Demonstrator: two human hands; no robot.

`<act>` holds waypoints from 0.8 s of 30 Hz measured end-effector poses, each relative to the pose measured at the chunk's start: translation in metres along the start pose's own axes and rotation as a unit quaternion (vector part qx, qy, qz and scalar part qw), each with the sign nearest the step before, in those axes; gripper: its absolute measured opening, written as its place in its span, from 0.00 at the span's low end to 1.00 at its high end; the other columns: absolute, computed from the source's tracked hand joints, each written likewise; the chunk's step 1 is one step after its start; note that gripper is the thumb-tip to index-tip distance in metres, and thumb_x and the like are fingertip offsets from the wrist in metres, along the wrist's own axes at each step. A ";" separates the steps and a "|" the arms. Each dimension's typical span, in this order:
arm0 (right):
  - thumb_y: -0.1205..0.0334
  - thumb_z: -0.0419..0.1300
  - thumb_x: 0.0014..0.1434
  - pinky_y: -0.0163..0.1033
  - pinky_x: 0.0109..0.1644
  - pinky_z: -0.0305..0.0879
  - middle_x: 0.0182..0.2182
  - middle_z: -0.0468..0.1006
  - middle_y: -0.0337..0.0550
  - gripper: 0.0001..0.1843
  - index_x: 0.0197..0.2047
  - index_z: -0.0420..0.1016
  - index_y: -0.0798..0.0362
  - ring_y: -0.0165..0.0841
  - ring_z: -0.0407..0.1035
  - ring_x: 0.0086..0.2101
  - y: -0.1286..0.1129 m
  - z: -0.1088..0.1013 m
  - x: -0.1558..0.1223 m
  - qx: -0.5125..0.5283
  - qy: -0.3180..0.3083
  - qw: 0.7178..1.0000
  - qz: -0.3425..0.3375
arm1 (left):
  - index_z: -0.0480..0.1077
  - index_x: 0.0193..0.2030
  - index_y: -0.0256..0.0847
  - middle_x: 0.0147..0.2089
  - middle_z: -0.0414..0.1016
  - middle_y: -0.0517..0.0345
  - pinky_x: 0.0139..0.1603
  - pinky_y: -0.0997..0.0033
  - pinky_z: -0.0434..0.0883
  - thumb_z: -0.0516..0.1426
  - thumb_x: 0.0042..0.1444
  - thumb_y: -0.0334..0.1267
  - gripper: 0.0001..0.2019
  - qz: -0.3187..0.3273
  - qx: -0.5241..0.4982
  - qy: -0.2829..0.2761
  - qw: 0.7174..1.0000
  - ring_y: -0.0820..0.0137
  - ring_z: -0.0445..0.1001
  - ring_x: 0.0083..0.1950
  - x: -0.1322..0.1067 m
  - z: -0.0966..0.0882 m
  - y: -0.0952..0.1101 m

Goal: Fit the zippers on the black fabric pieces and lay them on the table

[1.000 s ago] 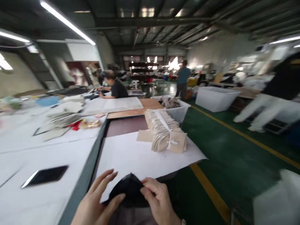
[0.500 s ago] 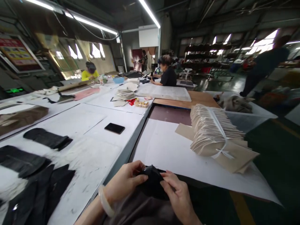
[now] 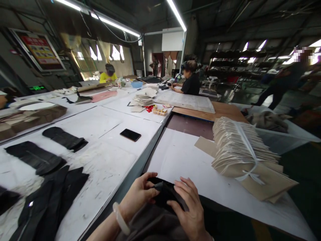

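Observation:
My left hand [image 3: 139,196] and my right hand [image 3: 189,208] both grip a small piece of black fabric [image 3: 163,194] close to my body, at the near edge of a white paper sheet [image 3: 180,160]. The left fingers curl over its left end and the right fingers press on its right side. A pale bangle [image 3: 120,219] circles my left wrist. Brown cloth [image 3: 152,224] lies under my forearms.
A tied bundle of beige cardboard pieces [image 3: 244,152] lies to the right on the sheet. A black phone [image 3: 130,135] and several black fabric pieces [image 3: 47,187] lie on the left table. Three people work at the far tables; a clear bin [image 3: 281,134] stands at right.
The view swung left from the aisle to the tables. My left hand went from open beside the black fabric to gripping it; both hands shifted slightly on it.

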State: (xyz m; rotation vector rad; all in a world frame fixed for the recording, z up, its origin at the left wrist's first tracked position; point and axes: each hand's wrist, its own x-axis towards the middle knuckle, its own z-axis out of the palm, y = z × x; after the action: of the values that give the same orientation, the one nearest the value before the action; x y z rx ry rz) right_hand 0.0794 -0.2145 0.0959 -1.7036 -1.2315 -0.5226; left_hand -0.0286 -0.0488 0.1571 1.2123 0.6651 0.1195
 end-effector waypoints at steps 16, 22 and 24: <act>0.75 0.53 0.65 0.66 0.70 0.46 0.40 0.81 0.47 0.14 0.44 0.81 0.60 0.40 0.68 0.52 -0.005 -0.014 0.044 -0.105 -0.051 0.945 -0.307 | 0.63 0.57 0.37 0.35 0.75 0.59 0.22 0.75 0.71 0.66 0.37 0.33 0.37 -0.005 -0.040 0.032 0.999 0.71 0.71 0.29 -0.006 0.009 -0.003; 0.75 0.49 0.66 0.67 0.69 0.46 0.40 0.80 0.49 0.17 0.43 0.80 0.62 0.40 0.69 0.52 -0.001 -0.010 0.047 -0.105 -0.062 0.936 -0.329 | 0.62 0.59 0.35 0.34 0.76 0.58 0.20 0.75 0.72 0.67 0.38 0.35 0.38 -0.007 -0.031 0.030 0.999 0.71 0.70 0.28 -0.004 0.008 -0.003; 0.75 0.49 0.66 0.68 0.69 0.47 0.40 0.80 0.48 0.17 0.42 0.80 0.61 0.40 0.70 0.51 0.001 -0.009 0.048 -0.101 -0.058 0.932 -0.344 | 0.62 0.59 0.35 0.34 0.77 0.58 0.20 0.76 0.72 0.67 0.38 0.36 0.38 -0.002 -0.031 0.034 0.999 0.72 0.70 0.27 -0.004 0.007 -0.004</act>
State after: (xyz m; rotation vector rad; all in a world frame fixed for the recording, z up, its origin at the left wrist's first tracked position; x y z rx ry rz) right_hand 0.1012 -0.1985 0.1373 -1.4451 -1.9263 -1.0005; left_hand -0.0289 -0.0577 0.1565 1.1514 0.7179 0.1762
